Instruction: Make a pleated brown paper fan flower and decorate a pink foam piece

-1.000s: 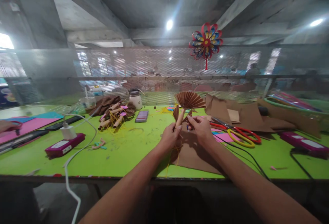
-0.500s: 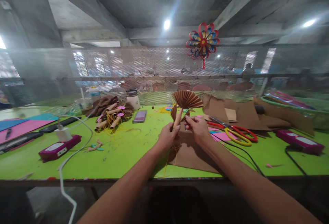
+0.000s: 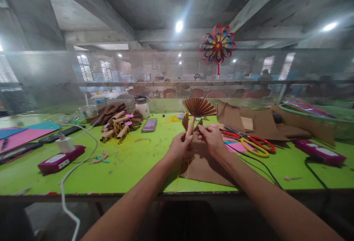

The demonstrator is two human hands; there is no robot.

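Note:
My left hand (image 3: 179,145) is closed round the lower end of a brown rolled-paper stem. The stem belongs to a paper craft piece (image 3: 199,106) with a pleated fan spread at its top and smaller pleated fans lower down at its sides. My right hand (image 3: 211,139) pinches the small pleated fan on the right side between thumb and fingertips. Yellow string (image 3: 188,167) dangles below my left hand. Under both hands lies a flat sheet of brown paper (image 3: 204,171) on the green table (image 3: 132,171).
Red-handled scissors (image 3: 260,141) and yellow-handled ones lie right, by pink paper. Brown paper sheets (image 3: 257,123) are stacked behind them. Rolled paper pieces (image 3: 116,126) with yellow string, a phone-like slab (image 3: 149,125) and a white jar (image 3: 142,107) are left. Purple power strips (image 3: 62,159) flank both sides.
The whole view has shifted very slightly. Both hands keep their hold on the paper craft piece, with little visible movement of the fingers.

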